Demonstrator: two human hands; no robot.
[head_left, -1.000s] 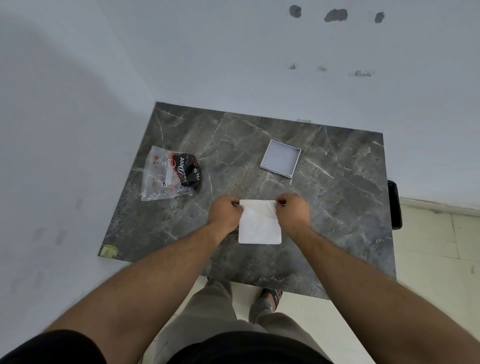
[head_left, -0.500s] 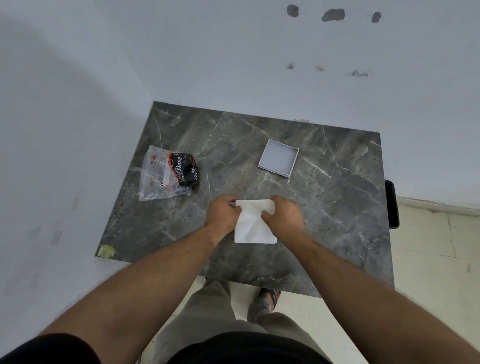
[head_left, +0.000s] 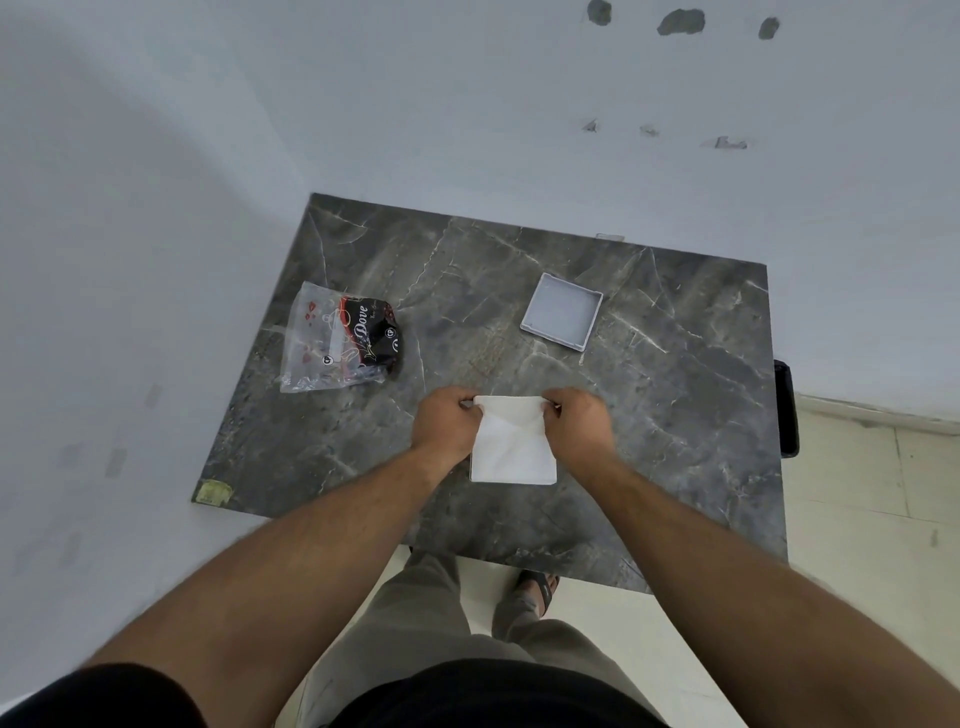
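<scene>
A small white cloth pouch lies on the dark marble table, near its front edge. My left hand pinches the pouch's top left corner. At the top right corner, my right hand pinches it too. Both hands have curled fingers, and the pouch's upper edge is stretched between them. Its lower part lies flat on the table with a few creases.
A clear plastic bag holding a black Dove packet lies at the table's left. A shallow grey square tray sits at the back, right of centre. White walls close the left and far sides. My sandalled foot shows below the table.
My right hand, which had slid inward over the pouch's top half a second ago, is back at the top right corner. The left hand kept its hold.
</scene>
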